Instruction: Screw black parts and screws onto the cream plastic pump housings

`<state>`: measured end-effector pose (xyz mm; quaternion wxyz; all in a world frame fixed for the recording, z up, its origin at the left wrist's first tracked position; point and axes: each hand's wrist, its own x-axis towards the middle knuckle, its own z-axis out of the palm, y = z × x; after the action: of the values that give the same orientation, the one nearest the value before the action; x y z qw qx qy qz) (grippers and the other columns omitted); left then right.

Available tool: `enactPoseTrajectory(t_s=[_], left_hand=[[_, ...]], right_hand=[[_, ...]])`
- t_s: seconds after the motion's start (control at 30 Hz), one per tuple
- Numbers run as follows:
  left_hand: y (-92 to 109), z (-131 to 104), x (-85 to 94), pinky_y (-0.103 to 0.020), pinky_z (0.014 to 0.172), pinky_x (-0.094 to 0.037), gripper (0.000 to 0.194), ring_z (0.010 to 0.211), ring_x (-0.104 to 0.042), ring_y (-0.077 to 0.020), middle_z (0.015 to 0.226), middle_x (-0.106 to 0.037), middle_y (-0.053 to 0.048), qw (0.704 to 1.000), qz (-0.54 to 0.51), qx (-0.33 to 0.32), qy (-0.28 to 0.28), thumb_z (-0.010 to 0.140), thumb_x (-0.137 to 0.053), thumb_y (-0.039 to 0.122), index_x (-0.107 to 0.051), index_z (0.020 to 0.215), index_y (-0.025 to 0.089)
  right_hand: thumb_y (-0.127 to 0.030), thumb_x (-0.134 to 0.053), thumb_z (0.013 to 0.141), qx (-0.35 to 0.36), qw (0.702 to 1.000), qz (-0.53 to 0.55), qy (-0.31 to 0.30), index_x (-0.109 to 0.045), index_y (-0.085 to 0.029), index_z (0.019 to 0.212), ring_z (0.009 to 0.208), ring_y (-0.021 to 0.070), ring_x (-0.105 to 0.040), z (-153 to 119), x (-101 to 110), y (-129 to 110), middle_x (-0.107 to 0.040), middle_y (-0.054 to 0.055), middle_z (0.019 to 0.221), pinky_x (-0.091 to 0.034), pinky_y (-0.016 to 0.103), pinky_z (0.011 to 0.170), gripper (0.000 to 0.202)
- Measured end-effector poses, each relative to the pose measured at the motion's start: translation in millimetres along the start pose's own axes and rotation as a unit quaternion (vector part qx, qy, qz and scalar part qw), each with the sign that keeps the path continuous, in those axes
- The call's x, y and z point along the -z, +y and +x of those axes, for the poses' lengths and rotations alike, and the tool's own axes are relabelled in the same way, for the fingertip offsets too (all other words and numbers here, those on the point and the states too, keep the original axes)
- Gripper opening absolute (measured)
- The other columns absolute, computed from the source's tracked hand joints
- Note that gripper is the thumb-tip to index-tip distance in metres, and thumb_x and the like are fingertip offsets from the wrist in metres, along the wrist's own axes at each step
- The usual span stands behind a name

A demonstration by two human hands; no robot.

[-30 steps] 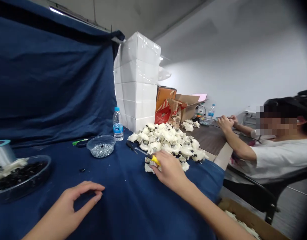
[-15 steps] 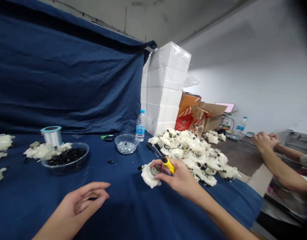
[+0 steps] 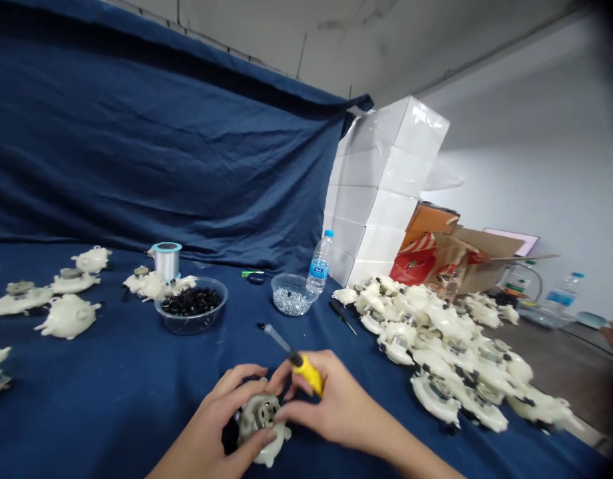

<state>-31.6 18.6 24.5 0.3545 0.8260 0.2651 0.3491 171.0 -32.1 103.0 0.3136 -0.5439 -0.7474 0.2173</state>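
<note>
A cream plastic part with a grey round piece in its middle is low in the centre, above the blue cloth. My left hand wraps round its left side, thumb on the front. My right hand holds a screwdriver with a yellow and black handle, its shaft pointing up and left. The thumb and fingers of that hand also touch the right side of the part.
Bowls of black pieces and metal screws stand ahead, near a water bottle and a wire spool. Cream parts are heaped at right and scattered at left. White boxes stand behind.
The view has turned left. My left hand has come in from the left and taken hold of the cream part. My right hand has brought the part and the screwdriver left and down.
</note>
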Motion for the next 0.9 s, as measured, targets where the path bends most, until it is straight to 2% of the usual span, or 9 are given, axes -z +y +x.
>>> enactPoseTrajectory(t_s=[0.1, 0.17, 0.27, 0.4, 0.57, 0.67, 0.73, 0.8, 0.9], left_hand=[[0.0, 1.9, -2.3, -0.047, 0.109, -0.048, 0.031, 0.127, -0.059, -0.0312, 0.14, -0.059, -0.004, 1.0, -0.019, 0.01, 0.02, 0.087, -0.065, 0.029, -0.073, 0.114, 0.039], [0.8, 2.1, -3.5, -0.047, 0.107, -0.048, 0.029, 0.125, -0.06, -0.0315, 0.138, -0.061, -0.004, 0.999, -0.036, 0.017, 0.031, 0.084, -0.067, 0.028, -0.075, 0.11, 0.04], [1.0, 2.2, -4.0, -0.045, 0.106, -0.049, 0.029, 0.121, -0.062, -0.0305, 0.132, -0.064, -0.003, 0.998, -0.047, 0.017, 0.039, 0.081, -0.069, 0.026, -0.076, 0.105, 0.04], [-1.6, 5.7, -2.3, -0.042, 0.102, -0.05, 0.03, 0.111, -0.067, -0.0278, 0.128, -0.064, -0.006, 0.998, -0.061, -0.001, 0.036, 0.078, -0.07, 0.021, -0.076, 0.105, 0.034], [-4.9, 11.4, -0.7, -0.041, 0.101, -0.05, 0.032, 0.112, -0.066, -0.028, 0.123, -0.066, -0.009, 0.997, -0.064, -0.035, 0.024, 0.075, -0.073, 0.019, -0.076, 0.105, 0.029], [-2.8, 10.2, -1.0, -0.037, 0.1, -0.051, 0.031, 0.109, -0.068, -0.0254, 0.121, -0.067, -0.008, 0.997, -0.061, -0.046, 0.029, 0.076, -0.073, 0.019, -0.076, 0.105, 0.028], [-0.4, 11.0, 3.7, -0.034, 0.1, -0.052, 0.031, 0.111, -0.067, -0.0237, 0.122, -0.068, -0.007, 0.996, -0.045, -0.052, 0.05, 0.081, -0.069, 0.024, -0.074, 0.112, 0.028], [0.0, 18.5, 18.2, -0.033, 0.103, -0.051, 0.029, 0.117, -0.065, -0.0223, 0.125, -0.068, -0.007, 0.994, -0.006, -0.056, 0.089, 0.091, -0.059, 0.03, -0.07, 0.118, 0.027], [-8.3, 48.9, 60.4, -0.04, 0.109, -0.045, 0.026, 0.122, -0.061, -0.0228, 0.125, -0.067, -0.008, 0.987, 0.066, -0.033, 0.143, 0.099, -0.05, 0.032, -0.069, 0.115, 0.023]], right_hand=[[-0.031, -0.065, 0.095, -0.054, 0.992, -0.066, 0.09, -0.067, -0.014, 0.095, 0.076, 0.0146, -0.065, 31.4, 28.0, 17.4, -0.067, 0.001, 0.088, -0.056, 0.032, 0.072, 0.017], [-0.034, -0.061, 0.097, -0.087, 0.979, -0.125, 0.134, -0.065, -0.014, 0.105, 0.091, 0.0187, -0.067, 65.2, 46.7, 32.3, -0.068, 0.005, 0.104, -0.056, 0.038, 0.082, 0.021], [-0.034, -0.063, 0.097, -0.143, 0.961, -0.2, 0.123, -0.063, -0.016, 0.116, 0.101, 0.0216, -0.066, 118.6, 61.7, 56.8, -0.066, 0.008, 0.117, -0.056, 0.043, 0.087, 0.027], [-0.033, -0.065, 0.095, -0.214, 0.937, -0.261, 0.085, -0.061, -0.017, 0.123, 0.107, 0.0239, -0.065, 164.3, 59.8, 85.3, -0.063, 0.009, 0.124, -0.056, 0.043, 0.088, 0.033], [-0.033, -0.067, 0.094, -0.266, 0.914, -0.302, 0.042, -0.061, -0.017, 0.123, 0.105, 0.0235, -0.066, 182.1, 55.1, 111.3, -0.064, 0.009, 0.122, -0.057, 0.041, 0.086, 0.033], [-0.033, -0.066, 0.095, -0.274, 0.908, -0.316, 0.04, -0.061, -0.017, 0.122, 0.105, 0.0233, -0.066, 183.5, 55.6, 121.9, -0.064, 0.009, 0.122, -0.057, 0.041, 0.086, 0.032], [-0.033, -0.066, 0.095, -0.27, 0.908, -0.317, 0.051, -0.062, -0.018, 0.122, 0.104, 0.023, -0.066, 182.1, 55.7, 126.1, -0.064, 0.008, 0.121, -0.057, 0.041, 0.086, 0.031], [-0.033, -0.065, 0.095, -0.263, 0.91, -0.311, 0.074, -0.062, -0.017, 0.121, 0.103, 0.0225, -0.066, 179.2, 55.4, 128.6, -0.064, 0.008, 0.121, -0.057, 0.041, 0.085, 0.03], [-0.034, -0.064, 0.096, -0.244, 0.918, -0.288, 0.124, -0.062, -0.017, 0.12, 0.102, 0.0222, -0.066, 173.0, 55.4, 131.1, -0.065, 0.008, 0.12, -0.057, 0.041, 0.085, 0.03]])
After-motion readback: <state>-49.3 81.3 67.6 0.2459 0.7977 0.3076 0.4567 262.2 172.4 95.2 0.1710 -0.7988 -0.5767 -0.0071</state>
